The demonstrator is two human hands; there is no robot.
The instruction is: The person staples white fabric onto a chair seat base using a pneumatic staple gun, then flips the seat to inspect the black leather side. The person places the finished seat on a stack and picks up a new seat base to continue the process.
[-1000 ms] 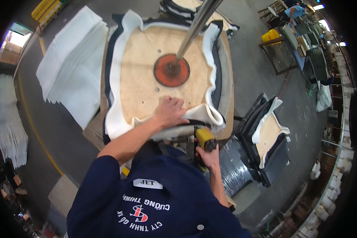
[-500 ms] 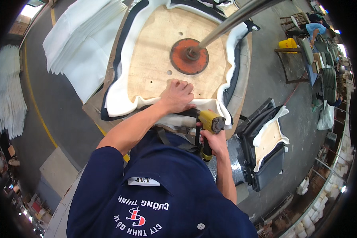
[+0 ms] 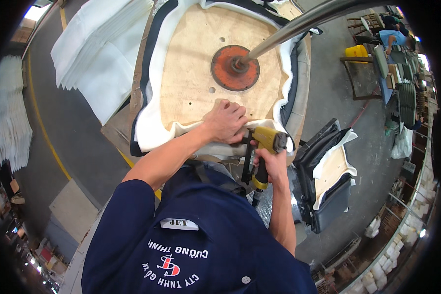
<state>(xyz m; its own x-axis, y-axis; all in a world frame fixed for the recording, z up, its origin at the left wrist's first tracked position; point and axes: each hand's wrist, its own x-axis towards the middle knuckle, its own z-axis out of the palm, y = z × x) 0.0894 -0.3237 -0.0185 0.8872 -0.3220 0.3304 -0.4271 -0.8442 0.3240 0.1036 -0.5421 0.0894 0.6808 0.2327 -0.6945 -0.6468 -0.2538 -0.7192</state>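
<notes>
A pale plywood panel [image 3: 181, 73] lies face up, bordered by white padding [image 3: 154, 117] and a dark cover [image 3: 146, 68]. My left hand [image 3: 225, 121] has its fingers curled down at the panel's near edge, closed on the cover and padding there; the gripped part is mostly hidden. Just right of it, my right hand [image 3: 275, 165] is wrapped around the handle of a yellow and black staple gun [image 3: 268, 139]. The gun's nose points toward the near edge beside my left hand; I cannot tell whether it touches.
A round orange disc [image 3: 234, 68] on a metal rod [image 3: 299, 27] rests on the panel. Stacked white sheets [image 3: 95, 59] are at the left. Black padded pieces [image 3: 330, 210] sit at the right. Farther right, a person [image 3: 392, 36] is near a yellow bucket [image 3: 356, 51].
My left hand has shifted slightly right along the near edge. The staple gun has moved right and a little away from me, showing more of its handle. The panel has turned slightly.
</notes>
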